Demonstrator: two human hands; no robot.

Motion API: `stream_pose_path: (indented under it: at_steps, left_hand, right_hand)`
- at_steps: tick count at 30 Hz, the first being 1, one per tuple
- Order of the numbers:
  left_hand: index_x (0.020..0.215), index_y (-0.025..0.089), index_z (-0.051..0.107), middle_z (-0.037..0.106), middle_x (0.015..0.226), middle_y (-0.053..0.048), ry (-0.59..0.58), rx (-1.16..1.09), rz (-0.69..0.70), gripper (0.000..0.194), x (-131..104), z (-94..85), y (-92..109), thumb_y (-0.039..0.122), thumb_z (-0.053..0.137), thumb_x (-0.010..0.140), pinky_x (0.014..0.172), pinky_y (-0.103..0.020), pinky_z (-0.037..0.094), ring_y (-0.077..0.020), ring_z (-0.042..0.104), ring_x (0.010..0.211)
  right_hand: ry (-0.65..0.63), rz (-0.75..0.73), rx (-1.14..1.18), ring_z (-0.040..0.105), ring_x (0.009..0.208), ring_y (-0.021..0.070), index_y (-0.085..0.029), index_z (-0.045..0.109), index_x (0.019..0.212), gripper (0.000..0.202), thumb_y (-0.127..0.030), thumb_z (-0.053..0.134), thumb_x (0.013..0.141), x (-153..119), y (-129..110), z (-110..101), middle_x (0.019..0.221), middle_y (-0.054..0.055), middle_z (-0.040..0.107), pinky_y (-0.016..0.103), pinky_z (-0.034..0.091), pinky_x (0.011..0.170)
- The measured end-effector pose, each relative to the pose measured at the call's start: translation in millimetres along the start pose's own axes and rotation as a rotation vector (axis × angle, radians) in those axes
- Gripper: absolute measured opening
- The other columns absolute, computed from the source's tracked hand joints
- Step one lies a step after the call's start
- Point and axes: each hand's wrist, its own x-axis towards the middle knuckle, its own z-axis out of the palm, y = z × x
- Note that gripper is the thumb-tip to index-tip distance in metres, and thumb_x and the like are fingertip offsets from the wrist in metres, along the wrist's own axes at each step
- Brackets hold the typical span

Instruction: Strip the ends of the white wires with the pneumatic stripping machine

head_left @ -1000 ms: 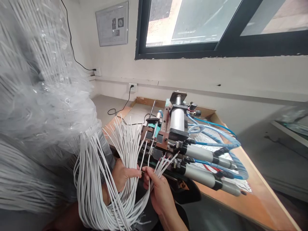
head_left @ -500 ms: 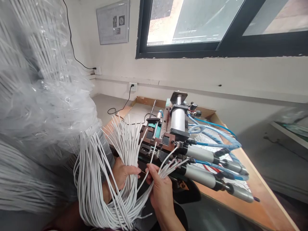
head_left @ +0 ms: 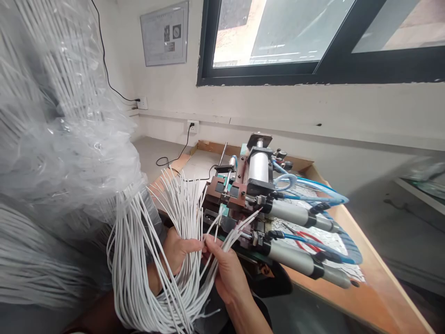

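Observation:
A thick bundle of white wires (head_left: 189, 222) stands upright in the grip of my left hand (head_left: 177, 253), its thumb pressed across the front and the loose ends fanned out above. My right hand (head_left: 229, 271) is closed around a smaller group of white wires (head_left: 236, 234) that slants up to the right. My thumbs and fingertips almost meet between the two groups. Below, both groups bend into one hanging loop of wire (head_left: 153, 301). Just beyond my right hand sits a pneumatic machine (head_left: 225, 197) with brown metal blocks; the right group's tips lie in front of it.
Silver air cylinders (head_left: 292, 257) and blue hoses (head_left: 313, 192) extend right on a wooden-edged bench (head_left: 375, 278). Scraps of white cuttings lie under them. Plastic-wrapped wire bundles (head_left: 69, 153) fill the left side. A window (head_left: 271, 37) and a framed sheet (head_left: 165, 35) are on the wall.
My right hand has shifted left, close to my left hand, bringing its wires along. The machine's brown blocks and cylinder rods have changed position.

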Motion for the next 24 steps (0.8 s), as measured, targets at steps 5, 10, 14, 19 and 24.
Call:
stream_pose_path:
  at_steps: [5, 10, 14, 19, 24]
  left_hand:
    - [0.07, 0.015, 0.063, 0.062, 0.06, 0.004, 0.005, -0.013, 0.066, 0.026, 1, -0.4, 1, 0.005, 0.065, 0.046, 0.055, -0.024, 0.045, -0.013, 0.056, 0.056]
    - [0.067, 0.012, 0.063, 0.062, 0.054, 0.001, 0.036, -0.025, -0.009, 0.018, 6, -5.3, -1, 0.008, 0.065, 0.05, 0.05, -0.027, 0.047, -0.0158, 0.059, 0.05]
    - [0.068, 0.012, 0.064, 0.063, 0.056, 0.0, 0.031, -0.047, -0.007, 0.019, 9, -3.6, 2, 0.009, 0.065, 0.049, 0.05, -0.028, 0.049, -0.0172, 0.061, 0.051]
    - [0.07, 0.012, 0.064, 0.063, 0.054, 0.0, 0.037, -0.041, 0.005, 0.022, 9, 0.6, 6, 0.009, 0.065, 0.049, 0.048, -0.026, 0.049, -0.0172, 0.061, 0.05]
    - [0.073, 0.013, 0.064, 0.064, 0.057, 0.0, 0.045, -0.012, 0.017, 0.025, 10, 0.4, 4, 0.01, 0.066, 0.049, 0.048, -0.026, 0.049, -0.0161, 0.06, 0.05]
  right_hand:
    - [0.112, -0.184, -0.111, 0.053, 0.056, 0.013, -0.015, 0.067, 0.075, 0.029, -0.035, 0.077, 0.057, -4, 8, -6, 0.061, 0.0, 0.062, 0.025, 0.041, 0.056]
    - [0.177, -0.27, -0.117, 0.049, 0.051, 0.012, -0.016, 0.068, 0.076, 0.028, -0.038, 0.073, 0.06, 2, 8, -7, 0.057, -0.002, 0.058, 0.026, 0.039, 0.053]
    - [0.254, -0.246, -0.027, 0.051, 0.052, 0.0124, -0.016, 0.068, 0.073, 0.031, -0.038, 0.076, 0.054, 7, 5, -2, 0.057, -0.002, 0.059, 0.026, 0.041, 0.052]
    - [0.257, -0.115, 0.142, 0.05, 0.048, 0.009, -0.014, 0.067, 0.07, 0.032, -0.031, 0.081, 0.046, 9, -2, 3, 0.052, -0.005, 0.057, 0.023, 0.043, 0.052]
    - [0.197, -0.029, 0.167, 0.051, 0.047, 0.0096, -0.012, 0.067, 0.069, 0.033, -0.031, 0.081, 0.046, 8, -5, 4, 0.052, -0.003, 0.056, 0.023, 0.043, 0.05]
